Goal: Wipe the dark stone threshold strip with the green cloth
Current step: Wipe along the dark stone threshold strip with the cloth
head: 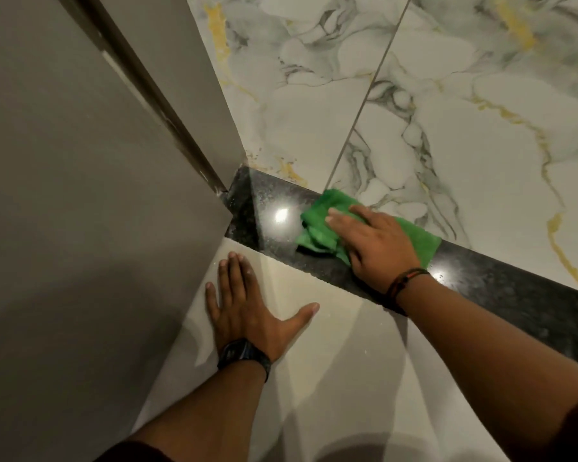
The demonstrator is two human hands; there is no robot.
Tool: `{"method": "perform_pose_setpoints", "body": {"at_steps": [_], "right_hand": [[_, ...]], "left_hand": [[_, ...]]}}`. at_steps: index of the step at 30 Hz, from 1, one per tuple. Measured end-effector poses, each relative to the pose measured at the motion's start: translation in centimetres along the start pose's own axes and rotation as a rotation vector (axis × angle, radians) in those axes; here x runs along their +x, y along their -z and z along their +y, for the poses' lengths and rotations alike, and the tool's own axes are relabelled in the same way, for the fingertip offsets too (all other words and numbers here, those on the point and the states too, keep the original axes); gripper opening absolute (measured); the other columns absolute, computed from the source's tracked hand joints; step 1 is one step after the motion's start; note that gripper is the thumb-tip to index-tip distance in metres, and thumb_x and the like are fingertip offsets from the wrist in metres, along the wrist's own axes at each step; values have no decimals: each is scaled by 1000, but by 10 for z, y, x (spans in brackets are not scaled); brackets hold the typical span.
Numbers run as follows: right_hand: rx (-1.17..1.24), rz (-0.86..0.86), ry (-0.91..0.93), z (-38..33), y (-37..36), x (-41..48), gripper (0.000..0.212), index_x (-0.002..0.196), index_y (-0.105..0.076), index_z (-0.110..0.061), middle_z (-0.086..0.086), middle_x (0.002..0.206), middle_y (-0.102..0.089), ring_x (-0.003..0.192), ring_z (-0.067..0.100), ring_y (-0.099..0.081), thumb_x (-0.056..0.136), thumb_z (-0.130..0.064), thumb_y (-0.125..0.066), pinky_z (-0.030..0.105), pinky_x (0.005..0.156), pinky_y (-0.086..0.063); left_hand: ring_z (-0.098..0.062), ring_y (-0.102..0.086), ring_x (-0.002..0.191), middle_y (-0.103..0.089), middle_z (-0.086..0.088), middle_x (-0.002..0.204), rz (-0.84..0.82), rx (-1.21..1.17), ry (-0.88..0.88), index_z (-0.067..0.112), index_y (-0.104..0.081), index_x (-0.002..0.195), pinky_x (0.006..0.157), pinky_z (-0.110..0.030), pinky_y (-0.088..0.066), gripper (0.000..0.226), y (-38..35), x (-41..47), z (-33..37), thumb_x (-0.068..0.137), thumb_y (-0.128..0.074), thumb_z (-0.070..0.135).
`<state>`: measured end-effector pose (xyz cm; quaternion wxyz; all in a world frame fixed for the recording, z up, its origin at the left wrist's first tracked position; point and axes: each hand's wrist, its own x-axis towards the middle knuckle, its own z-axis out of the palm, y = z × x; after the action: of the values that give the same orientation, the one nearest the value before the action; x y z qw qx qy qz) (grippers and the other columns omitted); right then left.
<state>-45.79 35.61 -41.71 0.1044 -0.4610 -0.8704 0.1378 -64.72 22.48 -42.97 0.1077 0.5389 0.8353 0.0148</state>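
Dark stone threshold strip point(501, 288) runs between your plain beige floor tile point(331, 355) and marbled tile point(464, 135), grey wall point(64, 161) at left; strip's right end cut off; your right hand point(377, 241) flat, fingers together, pressing green cloth point(317, 225) on strip; left hand point(247, 308) splayed flat on beige tile

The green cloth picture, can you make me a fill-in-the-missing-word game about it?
1. The right hand presses the green cloth flat on the dark stone ____.
2. The left hand rests flat on the plain beige floor tile, and it holds ____.
3. The left wrist wears a dark ____.
4. The marbled tile beyond the strip has grey and ____ veins.

Missing words: threshold strip; nothing; watch; yellow
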Motion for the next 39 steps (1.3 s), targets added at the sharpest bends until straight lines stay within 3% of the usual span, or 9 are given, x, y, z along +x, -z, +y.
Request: {"method": "perform_pose_setpoints", "body": {"at_steps": [4, 6, 11, 14, 18, 23, 27, 35, 39], "right_hand": [[73, 110, -296, -34, -15, 32, 48, 133, -49, -21, -4, 142, -48, 131, 28, -38, 88, -9, -53, 48, 107, -31], [78, 108, -324, -57, -26, 38, 52, 134, -48, -20, -4, 144, -46, 134, 29, -35, 85, -5, -54, 49, 108, -28], [22, 7, -161, -65, -27, -17, 61, 139, -41, -25, -8, 147, -42, 136, 23, -31, 81, -9, -54, 43, 106, -23], [5, -16, -71, -50, -21, -66, 61, 139, -42, -24, -7, 146, -44, 135, 23, -34, 81, -13, -58, 43, 104, -27], [0, 10, -66, -17, -4, -88, 60, 134, -49, -24, -6, 142, -49, 131, 26, -42, 78, -5, -59, 43, 100, -33], [13, 169, -430, 31, 11, -86, 46, 131, -52, -17, 2, 140, -51, 129, 34, -42, 87, -6, -55, 46, 100, -35], [12, 206, -586, 6, -3, -64, 53, 138, -44, -19, -3, 148, -41, 136, 28, -31, 88, -3, -51, 42, 106, -26], [18, 36, -217, -1, 5, -135, 61, 138, -44, -24, -6, 146, -44, 135, 24, -34, 81, -5, -56, 41, 104, -27], [-8, 75, -202, 45, 25, -186, 57, 133, -51, -23, -3, 141, -50, 130, 27, -42, 80, -2, -57, 41, 98, -33]], "left_hand": [[-25, -9, 147, -18, -12, 159, -29, 27, 19, 5, -14, 151, 118, -50, -7, 140, 0, 2, -1, 50, -21, 103], [-24, -5, 148, -14, -11, 161, -33, 40, 31, 6, -10, 152, 118, -48, -3, 142, -1, 2, -4, 48, -19, 103], [-22, -1, 148, -8, -10, 162, -58, 45, 22, 8, -1, 152, 119, -47, -2, 142, -1, -16, 5, 48, -15, 103], [-22, -2, 148, -9, -11, 161, -49, 21, 17, 9, -1, 152, 119, -47, -2, 142, -8, -28, 8, 48, -17, 103], [-21, -2, 148, -9, -9, 162, 1, 27, 9, 10, -2, 152, 118, -48, -3, 139, -6, -10, -2, 51, -21, 103], [-23, 2, 148, -3, -9, 162, -22, 54, 2, 11, 3, 152, 119, -49, -3, 137, -3, 3, -6, 52, -17, 103], [-26, 6, 147, 1, -11, 162, -51, 30, 29, 11, 4, 152, 118, -51, -1, 136, -3, -8, 7, 51, -11, 102], [-24, 14, 147, 4, -9, 162, -94, 70, -134, 9, 7, 152, 117, -50, 7, 139, -25, -76, 86, 51, -7, 103], [-25, 11, 147, 3, -9, 162, -70, 92, -133, 9, 5, 152, 118, -50, 4, 136, -29, -81, 96, 54, -8, 102]]}}
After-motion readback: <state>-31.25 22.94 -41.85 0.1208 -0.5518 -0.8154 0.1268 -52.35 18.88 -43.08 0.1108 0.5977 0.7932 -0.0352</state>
